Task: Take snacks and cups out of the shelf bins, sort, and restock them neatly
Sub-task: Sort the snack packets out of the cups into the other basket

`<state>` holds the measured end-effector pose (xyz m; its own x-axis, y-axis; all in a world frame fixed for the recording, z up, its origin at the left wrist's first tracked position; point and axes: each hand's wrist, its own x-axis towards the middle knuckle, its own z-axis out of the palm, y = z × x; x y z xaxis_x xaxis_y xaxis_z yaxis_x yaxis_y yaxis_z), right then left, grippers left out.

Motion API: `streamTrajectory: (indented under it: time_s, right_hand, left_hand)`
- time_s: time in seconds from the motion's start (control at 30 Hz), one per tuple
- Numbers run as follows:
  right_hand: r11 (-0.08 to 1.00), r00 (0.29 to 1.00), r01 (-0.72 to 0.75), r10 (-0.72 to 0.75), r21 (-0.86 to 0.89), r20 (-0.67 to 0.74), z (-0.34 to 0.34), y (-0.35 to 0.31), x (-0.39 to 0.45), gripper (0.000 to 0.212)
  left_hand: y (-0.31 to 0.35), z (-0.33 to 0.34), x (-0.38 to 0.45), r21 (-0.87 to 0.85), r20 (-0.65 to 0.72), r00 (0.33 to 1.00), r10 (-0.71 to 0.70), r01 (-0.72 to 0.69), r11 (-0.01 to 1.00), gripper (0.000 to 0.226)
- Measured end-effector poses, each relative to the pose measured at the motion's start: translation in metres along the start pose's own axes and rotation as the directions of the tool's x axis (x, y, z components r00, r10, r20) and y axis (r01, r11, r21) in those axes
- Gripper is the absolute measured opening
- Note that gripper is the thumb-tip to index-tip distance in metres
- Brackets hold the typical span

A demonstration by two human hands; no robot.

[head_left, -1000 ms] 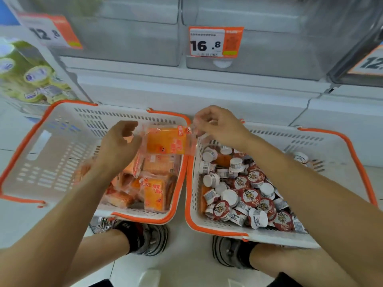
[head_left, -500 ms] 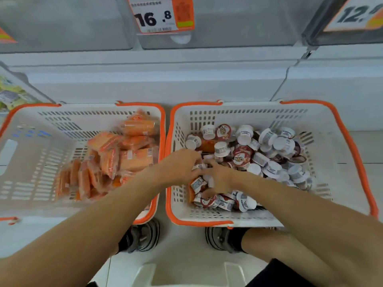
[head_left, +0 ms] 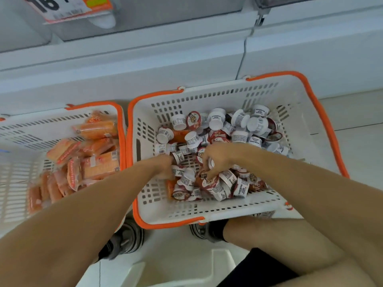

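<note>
Two white baskets with orange rims stand side by side on the floor. The left basket holds several orange snack packets. The right basket holds a heap of small white and red cups, with an orange packet among them. Both hands reach into the cup heap. My right hand curls its fingers round one cup. My left hand is blurred, down among the cups at the basket's left side; what it holds is hidden.
A white shelf base runs behind the baskets, with clear bins and a price tag above. My shoes and bent knee are just in front of the baskets. A white plastic object sits at the bottom edge.
A second ago both hands held an orange packet over the left basket. They have since moved into the right basket and are digging among the cups; the view has tilted down.
</note>
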<state>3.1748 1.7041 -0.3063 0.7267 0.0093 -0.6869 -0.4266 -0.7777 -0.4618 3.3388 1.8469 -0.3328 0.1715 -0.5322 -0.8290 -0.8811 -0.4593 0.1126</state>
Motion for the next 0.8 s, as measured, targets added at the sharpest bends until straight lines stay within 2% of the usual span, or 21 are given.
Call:
streamTrajectory:
  time_s: [0.1, 0.17, 0.27, 0.37, 0.43, 0.5, 0.63, 0.73, 0.8]
  right_hand:
    - [0.996, 0.998, -0.046, 0.049, 0.07, -0.035, -0.014, 0.015, -0.015, 0.047]
    - [0.983, 0.993, -0.042, 0.062, 0.181, -0.105, -0.019, 0.02, -0.023, 0.063]
    - [0.941, 0.962, 0.014, 0.08, 0.339, -0.261, -0.022, 0.024, -0.034, 0.064]
    - [0.981, 0.928, -0.032, 0.101, 0.193, -0.359, -0.022, 0.027, -0.035, 0.066]
    - [0.993, 0.937, -0.099, 0.116, 0.068, -0.33, -0.017, 0.03, -0.032, 0.079]
    - [0.991, 0.946, -0.132, 0.13, 0.016, -0.297, -0.009, 0.032, -0.027, 0.088]
    - [0.985, 0.905, -0.167, 0.137, -0.041, -0.403, -0.008, 0.026, -0.019, 0.074]
    - [0.998, 0.86, -0.059, 0.066, 0.03, -0.507, -0.012, 0.019, -0.008, 0.05]
    - [0.996, 0.84, -0.019, 0.062, 0.085, -0.539, -0.016, 0.008, 0.003, 0.039]
  left_hand:
    - [0.003, 0.002, 0.004, -0.013, -0.017, 0.999, -0.034, 0.033, 0.999, 0.05]
    - [0.004, 0.003, 0.006, 0.002, -0.047, 0.998, -0.03, 0.03, 1.0, 0.042]
    - [0.006, 0.006, 0.005, -0.004, -0.092, 0.995, -0.046, 0.046, 0.999, 0.031]
    - [0.011, 0.004, 0.0, 0.005, -0.101, 0.994, -0.047, 0.048, 0.999, 0.029]
    - [0.013, 0.003, -0.003, 0.012, -0.091, 0.995, -0.05, 0.052, 0.999, 0.026]
    - [0.016, 0.002, -0.007, 0.018, -0.08, 0.996, -0.049, 0.05, 0.999, 0.03]
    - [0.019, -0.005, -0.023, -0.08, -0.163, 0.985, -0.059, 0.046, 0.996, 0.021]
    - [0.013, -0.02, -0.05, -0.204, -0.299, 0.949, -0.097, 0.036, 0.978, 0.027]
    - [0.003, -0.032, -0.073, -0.283, -0.396, 0.913, -0.097, -0.022, 0.959, 0.035]
